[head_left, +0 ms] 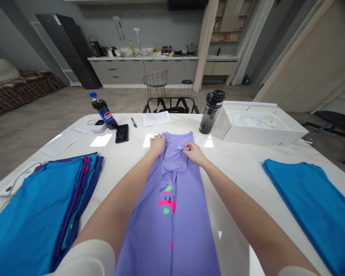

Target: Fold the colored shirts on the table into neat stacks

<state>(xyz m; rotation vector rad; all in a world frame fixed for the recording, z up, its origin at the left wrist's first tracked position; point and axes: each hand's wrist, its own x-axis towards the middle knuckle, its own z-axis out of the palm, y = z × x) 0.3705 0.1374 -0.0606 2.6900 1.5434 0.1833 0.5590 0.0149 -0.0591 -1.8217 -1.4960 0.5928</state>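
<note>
A lavender T-shirt [186, 207] lies lengthwise on the table in front of me, its sides folded inward. Part of a pink, green and black print shows near its middle. At the far left of the shirt, my left hand [157, 145] has its fingers curled on the edge of the fabric. My right hand [194, 154] pinches a small bit of the cloth, perhaps a sleeve hem, slightly raised near the far right side. The shirt's near end runs out of the picture at the bottom.
Folded blue and purple garments [51, 191] are stacked at left; a folded blue garment [313, 199] lies right. Across the white table [235, 184] are a cola bottle [105, 111], phone [122, 133], pen [133, 122], paper [156, 118], dark water bottle [211, 113] and white box [255, 132].
</note>
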